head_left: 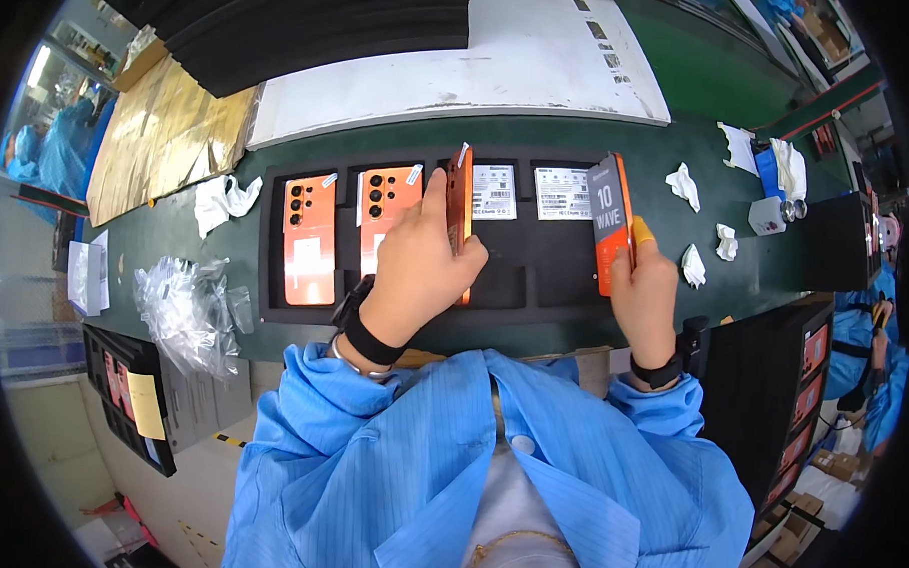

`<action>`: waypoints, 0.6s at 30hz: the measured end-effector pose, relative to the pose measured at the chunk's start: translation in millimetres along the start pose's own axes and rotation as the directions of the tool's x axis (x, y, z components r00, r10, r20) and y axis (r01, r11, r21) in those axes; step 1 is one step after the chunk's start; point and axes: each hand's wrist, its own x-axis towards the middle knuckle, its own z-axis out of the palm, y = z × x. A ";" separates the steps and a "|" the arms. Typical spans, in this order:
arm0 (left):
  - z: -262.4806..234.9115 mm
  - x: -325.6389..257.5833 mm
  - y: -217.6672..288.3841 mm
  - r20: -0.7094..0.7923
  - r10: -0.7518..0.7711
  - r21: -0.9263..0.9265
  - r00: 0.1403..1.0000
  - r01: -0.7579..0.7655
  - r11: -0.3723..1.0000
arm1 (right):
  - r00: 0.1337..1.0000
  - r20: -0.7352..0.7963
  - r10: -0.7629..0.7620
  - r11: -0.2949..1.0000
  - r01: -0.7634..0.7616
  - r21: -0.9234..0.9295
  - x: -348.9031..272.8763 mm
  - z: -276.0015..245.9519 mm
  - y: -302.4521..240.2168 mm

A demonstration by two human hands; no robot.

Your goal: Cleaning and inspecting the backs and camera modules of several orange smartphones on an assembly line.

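Note:
A black foam tray [500, 278] with several compartments lies on the green table in front of me. In its left compartments two orange phones [309, 229] rest with their camera lenses facing up. My left hand [415, 273] is closed on an orange phone [459, 199], tilted up on its edge over the middle of the tray. My right hand [646, 296], with a yellow finger cover, grips another orange phone [607, 224] by its right edge; its printed front film is turned toward me. White printed labels [493, 192] show at the back of the right compartments.
Clear plastic bags [188, 310] and a crumpled white tissue [225, 204] lie left of the tray. Several tissue scraps [684, 185] are on the right. Stacked black trays [313, 29] and a white board [542, 62] stand behind. More trays [761, 395] stand at right; a co-worker [863, 348] is beyond.

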 end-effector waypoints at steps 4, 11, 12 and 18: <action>-14.5 0.5 -2.6 -0.040 0.034 0.312 0.999 -0.020 0.950 | 0.995 -0.089 0.049 0.992 -0.038 0.116 4.5 -4.7 -3.9; -6.9 -3.9 -6.5 -0.113 0.188 0.231 0.976 -0.158 0.960 | 0.990 -0.089 -0.107 0.958 0.127 0.256 6.5 5.0 -68.7; -7.6 -4.7 -4.7 -0.120 0.209 0.228 0.970 -0.179 0.957 | 0.989 -0.092 -0.114 0.959 0.134 0.248 5.7 6.7 -77.6; -11.4 -7.7 -1.4 -0.140 0.230 0.221 0.963 -0.196 0.955 | 0.976 -0.164 -0.142 0.962 0.175 0.212 3.8 5.2 -83.6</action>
